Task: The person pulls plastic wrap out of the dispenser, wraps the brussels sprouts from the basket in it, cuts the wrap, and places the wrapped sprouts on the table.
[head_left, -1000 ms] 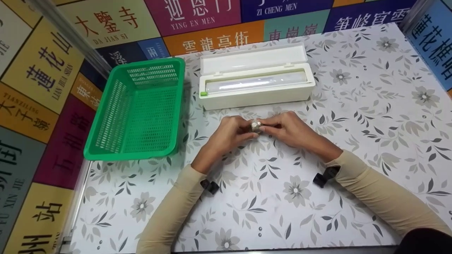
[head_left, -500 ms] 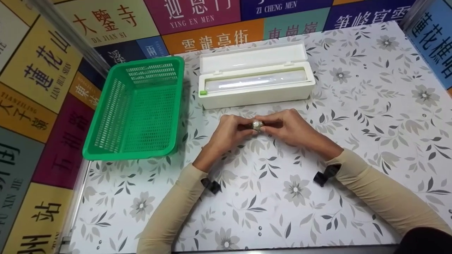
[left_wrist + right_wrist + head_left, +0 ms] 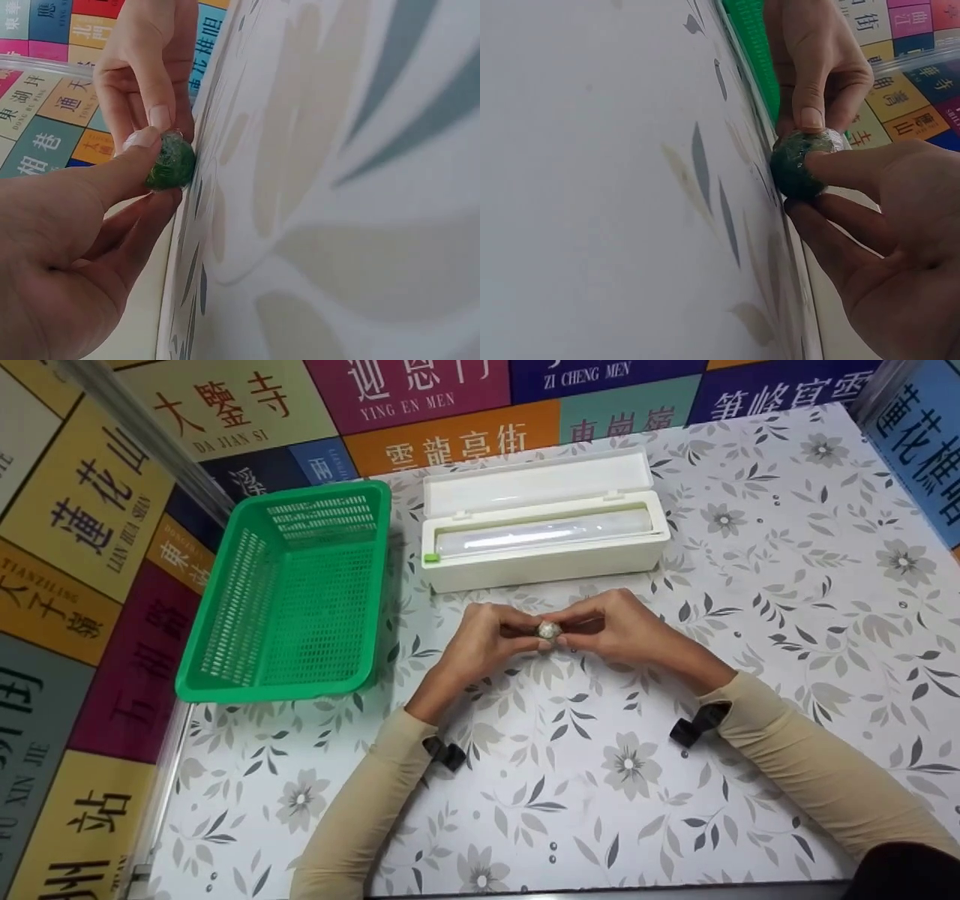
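Between the fingertips of both hands is a small round green thing [image 3: 549, 630], wrapped in clear film, whose kind I cannot tell. It shows dark green under the film in the left wrist view [image 3: 172, 165]. My left hand [image 3: 480, 641] pinches it from the left with thumb and fingers. From the right, my right hand [image 3: 619, 628] pinches it the same way, the two thumbs close together. Behind the hands stands a white box [image 3: 551, 570] with its lid raised, holding a roll of clear film [image 3: 547, 532].
A green plastic basket [image 3: 375, 607] with slotted walls stands to the left of the box. The table [image 3: 630, 840] has a flower-and-leaf cover. Panels with printed characters [image 3: 457, 446] rise along the back and left sides.
The fingers have shifted slightly on the wrapped green thing, which now shows a rounder, whitish top. The hands stay in nearly the same place. Box and basket have not moved.
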Available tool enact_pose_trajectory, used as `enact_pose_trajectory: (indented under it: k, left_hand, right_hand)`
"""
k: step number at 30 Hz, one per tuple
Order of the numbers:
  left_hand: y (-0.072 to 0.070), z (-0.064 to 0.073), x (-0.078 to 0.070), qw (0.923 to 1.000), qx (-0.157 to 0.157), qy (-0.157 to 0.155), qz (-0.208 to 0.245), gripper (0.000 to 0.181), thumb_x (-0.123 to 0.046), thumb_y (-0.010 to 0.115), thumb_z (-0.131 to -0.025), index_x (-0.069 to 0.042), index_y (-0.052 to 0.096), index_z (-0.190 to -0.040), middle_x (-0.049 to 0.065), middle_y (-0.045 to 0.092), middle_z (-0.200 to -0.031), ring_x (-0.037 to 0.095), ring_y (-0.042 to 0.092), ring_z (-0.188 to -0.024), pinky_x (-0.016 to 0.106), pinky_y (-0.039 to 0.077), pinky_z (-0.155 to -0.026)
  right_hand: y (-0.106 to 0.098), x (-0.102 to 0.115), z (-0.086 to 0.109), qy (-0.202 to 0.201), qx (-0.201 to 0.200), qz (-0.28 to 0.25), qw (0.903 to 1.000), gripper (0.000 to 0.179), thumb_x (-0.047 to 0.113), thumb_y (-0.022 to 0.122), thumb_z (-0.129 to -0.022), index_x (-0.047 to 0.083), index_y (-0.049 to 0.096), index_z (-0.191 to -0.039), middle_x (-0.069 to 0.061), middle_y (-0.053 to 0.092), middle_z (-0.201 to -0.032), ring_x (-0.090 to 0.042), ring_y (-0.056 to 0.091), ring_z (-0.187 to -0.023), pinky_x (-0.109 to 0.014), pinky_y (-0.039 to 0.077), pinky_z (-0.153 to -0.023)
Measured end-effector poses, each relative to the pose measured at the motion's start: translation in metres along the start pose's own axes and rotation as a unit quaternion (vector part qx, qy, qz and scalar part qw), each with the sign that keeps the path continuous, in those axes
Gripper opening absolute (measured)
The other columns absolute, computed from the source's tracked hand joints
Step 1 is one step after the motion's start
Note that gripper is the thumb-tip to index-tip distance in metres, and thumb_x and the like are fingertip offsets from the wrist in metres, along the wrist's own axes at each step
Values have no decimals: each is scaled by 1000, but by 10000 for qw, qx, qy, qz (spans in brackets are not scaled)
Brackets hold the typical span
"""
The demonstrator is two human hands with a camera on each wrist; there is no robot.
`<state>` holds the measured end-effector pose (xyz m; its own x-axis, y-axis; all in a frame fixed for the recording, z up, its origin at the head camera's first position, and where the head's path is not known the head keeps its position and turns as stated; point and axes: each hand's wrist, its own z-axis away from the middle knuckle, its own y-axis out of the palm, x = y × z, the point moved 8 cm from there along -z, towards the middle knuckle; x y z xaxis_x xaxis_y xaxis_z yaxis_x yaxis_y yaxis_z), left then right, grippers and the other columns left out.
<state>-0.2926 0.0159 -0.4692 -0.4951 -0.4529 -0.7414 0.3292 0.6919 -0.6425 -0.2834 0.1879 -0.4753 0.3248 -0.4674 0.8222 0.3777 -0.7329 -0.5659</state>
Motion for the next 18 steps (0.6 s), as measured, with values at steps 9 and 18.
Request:
enact_pose_trajectory:
  k: [9,18]
  left_hand:
    - [1,1,5,9958,273,-91,865,27,-26,89,-91,-14,85,-115,3,84,-114,12,80,-104,25,65,-89]
    - [6,1,14,9904,121,-685,1194,32,-20,92,-88,-7,82,-115,9,84,-108,16,82,-96,22,65,-86]
  right_hand:
    - [-3,2,0,-77,158,-8,9998,31,29,90,-91,32,83,-121,9,83,-118,-13,79,-111,-31,64,-95]
    - [0,0,0,-94,418,-453,9981,28,16,94,-86,22,81,-110,4,80,-115,-17,74,-116,-33,61,-106]
